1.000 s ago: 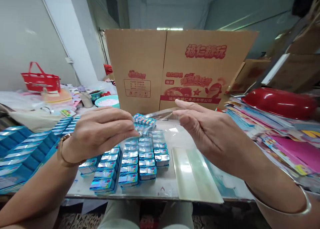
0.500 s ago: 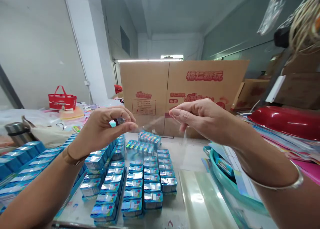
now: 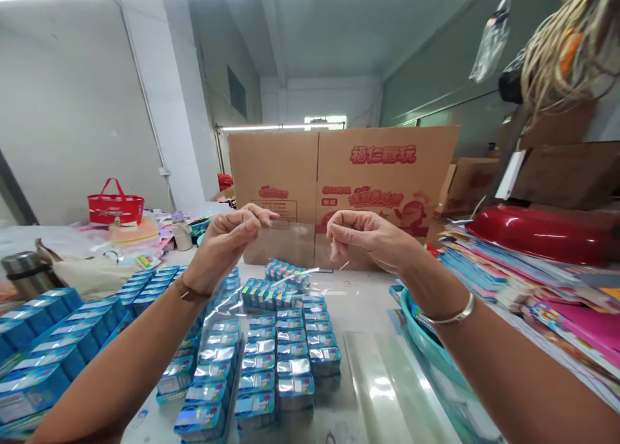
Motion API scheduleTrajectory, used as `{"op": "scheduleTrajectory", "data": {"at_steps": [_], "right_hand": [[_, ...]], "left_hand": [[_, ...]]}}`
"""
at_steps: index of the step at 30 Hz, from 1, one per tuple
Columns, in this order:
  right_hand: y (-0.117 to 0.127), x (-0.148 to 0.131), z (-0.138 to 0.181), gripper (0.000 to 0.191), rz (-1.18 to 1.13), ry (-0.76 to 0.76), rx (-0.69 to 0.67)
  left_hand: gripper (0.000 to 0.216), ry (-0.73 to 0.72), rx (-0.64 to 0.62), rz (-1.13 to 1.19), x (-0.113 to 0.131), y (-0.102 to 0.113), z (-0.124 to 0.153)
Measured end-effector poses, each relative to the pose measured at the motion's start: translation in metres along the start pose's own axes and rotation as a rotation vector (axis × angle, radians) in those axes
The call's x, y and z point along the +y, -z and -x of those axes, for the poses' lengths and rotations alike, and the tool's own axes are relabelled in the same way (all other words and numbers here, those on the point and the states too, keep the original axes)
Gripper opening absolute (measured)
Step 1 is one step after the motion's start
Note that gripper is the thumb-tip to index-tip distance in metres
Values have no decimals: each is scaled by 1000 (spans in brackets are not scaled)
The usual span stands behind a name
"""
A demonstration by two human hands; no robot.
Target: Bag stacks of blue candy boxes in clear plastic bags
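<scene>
My left hand, thumb and fingers pinched together, holds a sheer clear plastic bag. The bag spreads to the right of this hand and hangs over the packs, its outline hard to make out. Facing it, my right hand is also closed in a pinch; what its fingers hold is too small to tell. A thin pale sliver shows just below them. Under both hands stand rows of small blue packs with shiny film tops. Behind these are two bundles of blue packs with coloured ends.
A large brown carton closes off the back. To the right are a teal basin, a red basin on stacked printed sheets, and clear plastic sheets. More blue packs, a steel flask and a red basket stand left.
My left hand has turned and risen slightly, its fingers now pointing right. My right hand has shifted slightly left and down. The view has tilted up and swung a little right.
</scene>
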State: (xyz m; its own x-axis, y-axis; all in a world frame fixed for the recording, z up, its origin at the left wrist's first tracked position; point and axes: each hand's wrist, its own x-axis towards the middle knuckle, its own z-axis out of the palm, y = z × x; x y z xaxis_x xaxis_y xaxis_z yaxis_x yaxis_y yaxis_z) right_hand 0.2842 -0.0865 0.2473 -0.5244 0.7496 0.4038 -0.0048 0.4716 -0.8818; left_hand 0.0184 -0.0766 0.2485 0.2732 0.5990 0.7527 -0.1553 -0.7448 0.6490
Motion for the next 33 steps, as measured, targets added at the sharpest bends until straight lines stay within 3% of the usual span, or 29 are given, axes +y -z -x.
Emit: {"op": "scheduleTrajectory", "data": {"at_steps": [5,10,15,18,21,23,27,30,33], "right_hand": [[-5,21,-1,32,-113,22,6],[-10,36,3,31,-176,3,23],[-7,51,6,31,-171,-9,72],[-5,55,16,29,-104,22,201],[2,64,39,28,-131,47,335],[6,80,66,39,-223,21,372],[-3,132,146,80,-360,-190,439],[-19,184,210,75,-273,-436,561],[-29,238,255,62,-74,-590,826]], "left_hand": [[37,81,-37,192,-16,-1,3],[39,195,-33,214,-24,-2,12],[48,251,-43,129,-33,-2,14],[38,232,-88,-34,-37,-3,16],[24,141,-167,-252,-44,-15,23],[21,95,-193,-295,-54,-30,29],[26,192,-192,-166,-95,-76,47],[33,262,-200,-97,-151,-114,62],[35,343,-313,-228,-217,-153,76]]}}
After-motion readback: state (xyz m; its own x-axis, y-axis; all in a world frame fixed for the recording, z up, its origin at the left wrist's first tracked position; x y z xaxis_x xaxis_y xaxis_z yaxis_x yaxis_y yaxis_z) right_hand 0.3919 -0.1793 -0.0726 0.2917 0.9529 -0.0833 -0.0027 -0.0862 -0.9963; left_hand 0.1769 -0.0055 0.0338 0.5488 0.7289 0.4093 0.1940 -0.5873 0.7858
